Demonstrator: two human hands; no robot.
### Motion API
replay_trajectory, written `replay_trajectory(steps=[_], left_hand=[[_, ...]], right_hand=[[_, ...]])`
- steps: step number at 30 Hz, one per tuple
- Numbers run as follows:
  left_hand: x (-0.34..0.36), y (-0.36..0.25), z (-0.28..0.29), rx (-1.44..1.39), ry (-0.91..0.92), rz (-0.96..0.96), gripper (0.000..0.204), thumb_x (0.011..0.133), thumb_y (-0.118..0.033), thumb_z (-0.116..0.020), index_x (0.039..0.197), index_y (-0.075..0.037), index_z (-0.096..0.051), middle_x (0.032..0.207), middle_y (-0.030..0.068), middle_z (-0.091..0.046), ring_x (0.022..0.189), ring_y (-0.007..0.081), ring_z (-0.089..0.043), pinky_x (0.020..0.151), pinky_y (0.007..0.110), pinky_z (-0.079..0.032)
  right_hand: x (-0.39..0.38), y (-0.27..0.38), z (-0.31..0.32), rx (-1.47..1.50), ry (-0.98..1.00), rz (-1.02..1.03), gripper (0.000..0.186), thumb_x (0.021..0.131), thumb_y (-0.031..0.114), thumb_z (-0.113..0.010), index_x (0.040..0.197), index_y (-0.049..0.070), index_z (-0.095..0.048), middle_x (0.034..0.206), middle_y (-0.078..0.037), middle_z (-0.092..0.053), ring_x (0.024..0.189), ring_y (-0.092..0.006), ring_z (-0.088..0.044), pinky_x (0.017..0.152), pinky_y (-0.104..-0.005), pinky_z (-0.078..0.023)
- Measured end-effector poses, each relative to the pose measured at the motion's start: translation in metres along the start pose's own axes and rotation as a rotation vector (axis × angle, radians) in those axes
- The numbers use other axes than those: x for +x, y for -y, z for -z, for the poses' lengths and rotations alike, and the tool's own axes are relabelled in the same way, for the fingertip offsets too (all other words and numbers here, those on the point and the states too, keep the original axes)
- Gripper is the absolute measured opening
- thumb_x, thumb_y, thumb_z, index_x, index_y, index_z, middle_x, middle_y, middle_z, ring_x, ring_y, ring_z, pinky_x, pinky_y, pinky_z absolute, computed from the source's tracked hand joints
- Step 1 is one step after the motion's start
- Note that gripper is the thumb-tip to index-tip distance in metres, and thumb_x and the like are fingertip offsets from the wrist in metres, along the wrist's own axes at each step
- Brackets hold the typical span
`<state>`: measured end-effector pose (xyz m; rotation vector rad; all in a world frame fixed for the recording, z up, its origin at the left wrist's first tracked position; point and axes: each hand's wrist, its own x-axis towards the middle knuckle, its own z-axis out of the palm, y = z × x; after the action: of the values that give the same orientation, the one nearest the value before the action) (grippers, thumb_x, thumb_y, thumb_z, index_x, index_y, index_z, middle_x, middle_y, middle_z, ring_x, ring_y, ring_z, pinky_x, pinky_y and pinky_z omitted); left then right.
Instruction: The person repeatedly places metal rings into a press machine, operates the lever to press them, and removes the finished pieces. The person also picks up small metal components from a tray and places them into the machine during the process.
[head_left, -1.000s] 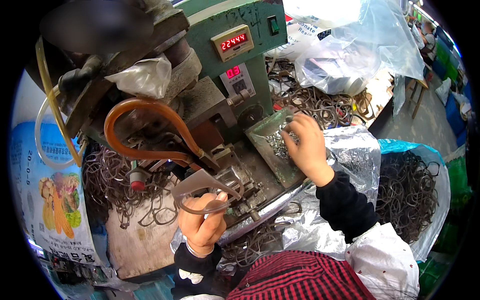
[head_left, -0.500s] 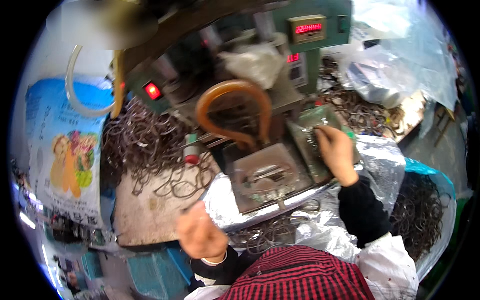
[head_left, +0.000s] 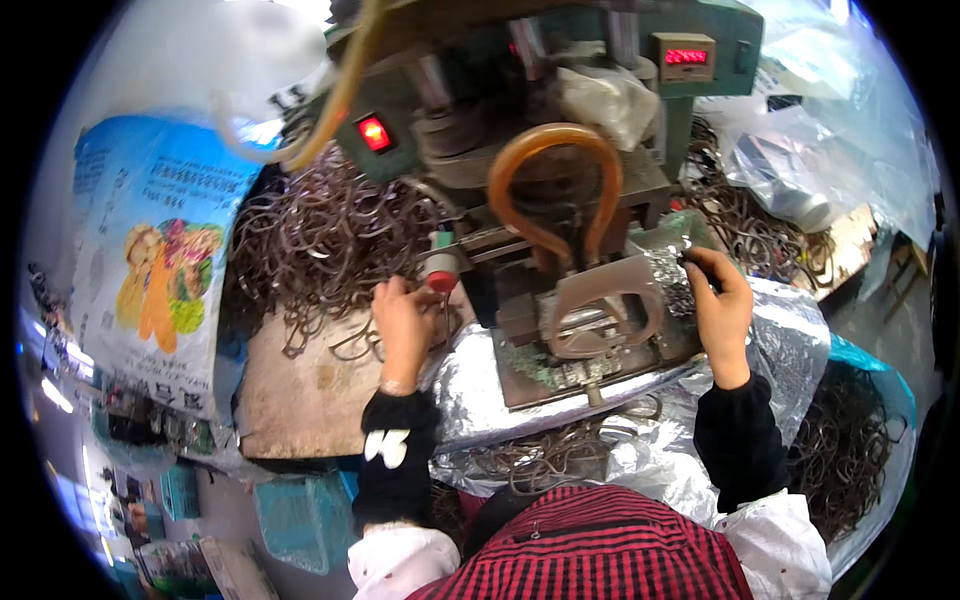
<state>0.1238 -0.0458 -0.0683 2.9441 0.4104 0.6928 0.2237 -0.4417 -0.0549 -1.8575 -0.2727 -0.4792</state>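
Note:
My left hand [head_left: 404, 335] is over the worktop at the near edge of a pile of thin brown loop-shaped pieces [head_left: 310, 225], beside a red push button [head_left: 440, 280]. Its fingers are curled together, and what they hold, if anything, is hidden. At the right, my right hand [head_left: 724, 312] reaches over a tray of tiny shiny metal parts [head_left: 668, 275], thumb and forefinger pinched above it. Whatever lies between these fingertips is too small to name. Between the hands is the press's metal fixture [head_left: 520, 370], holding a brown piece with a rounded opening [head_left: 607, 310].
A green press [head_left: 720, 40] with a lit red switch [head_left: 374, 132] and thick orange tube [head_left: 553, 140] rises ahead. More brown loops fill a bag [head_left: 840, 450] at the right. Silver foil [head_left: 470, 390] covers the near edge. A printed sack [head_left: 150, 260] stands left.
My left hand has moved forward from the near edge to the loop pile. My right hand remains at the metal-parts tray, fingers now pinched over it. The whole view has shifted.

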Motion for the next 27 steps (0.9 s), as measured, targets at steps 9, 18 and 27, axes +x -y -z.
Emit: replay_trajectory(steps=[9,18,27], left_hand=[[-0.08,0.002,0.077,-0.978,-0.281,0.523,0.018,0.094,-0.005,-0.064,0.111,-0.002,-0.066,0.094,0.0026,-0.067,0.069,0.0054,-0.051,0.06,0.02,-0.039],[-0.044,-0.052,0.063,-1.101,-0.361,0.343,0.027,0.098,-0.005,-0.059,0.124,0.0,-0.062,0.091,0.0027,-0.066,0.067,0.0063,-0.055,0.057,0.02,-0.043],[-0.088,-0.035,0.019,-1.197,-0.313,0.48,0.026,0.099,-0.004,-0.056,0.125,0.002,-0.061,0.094,0.0053,-0.066,0.07,0.0093,-0.059,0.057,0.022,-0.047]], right_hand=[[-0.06,-0.025,0.092,-0.125,-0.25,-0.134,0.014,0.085,-0.006,-0.064,0.098,-0.001,-0.068,0.097,-0.01,-0.068,0.092,-0.0228,-0.064,0.083,-0.0301,-0.048],[0.006,0.093,-0.023,0.16,0.147,0.443,0.019,0.076,-0.003,-0.07,0.094,0.002,-0.069,0.089,-0.012,-0.068,0.082,-0.0284,-0.066,0.074,-0.0368,-0.051],[-0.01,0.093,-0.041,0.704,0.361,-0.239,0.037,0.082,0.0,-0.07,0.116,-0.005,-0.057,0.095,-0.006,-0.067,0.092,-0.0108,-0.063,0.084,-0.0255,-0.049]])
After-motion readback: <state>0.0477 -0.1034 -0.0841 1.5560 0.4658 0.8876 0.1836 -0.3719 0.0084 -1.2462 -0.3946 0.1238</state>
